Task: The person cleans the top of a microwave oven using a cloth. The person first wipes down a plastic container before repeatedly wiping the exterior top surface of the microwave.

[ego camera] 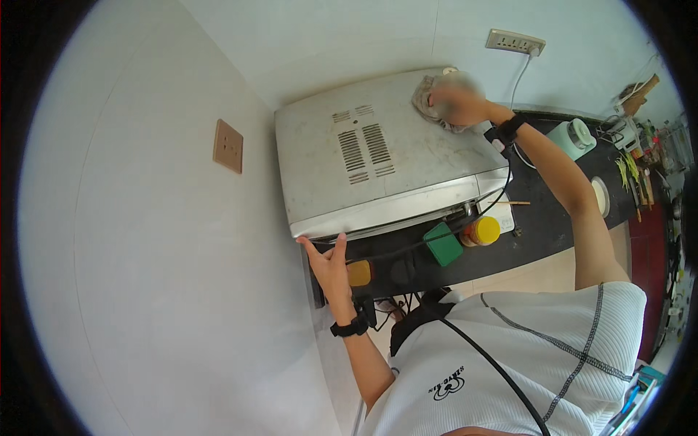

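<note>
A grey metal box-shaped appliance [319,141] with vent slots in its top stands against the wall in front of me. My right hand [461,101], partly blurred, presses a crumpled greyish cloth [422,101] onto the top near the back right corner. Faint brownish smudges mark the metal below the cloth. At the front left corner, my left hand [331,270] has its thumb and forefinger spread, their tips touching the appliance's front edge. The other fingers of that hand are partly folded.
On the dark countertop [540,229] are a green plastic container [444,244], a yellow-lidded jar [485,230], a yellow item [359,273] and a mint-green kettle [572,139]. Black cable [403,250] hangs across the front. Wall sockets [515,42] sit behind, with a plugged-in white cord.
</note>
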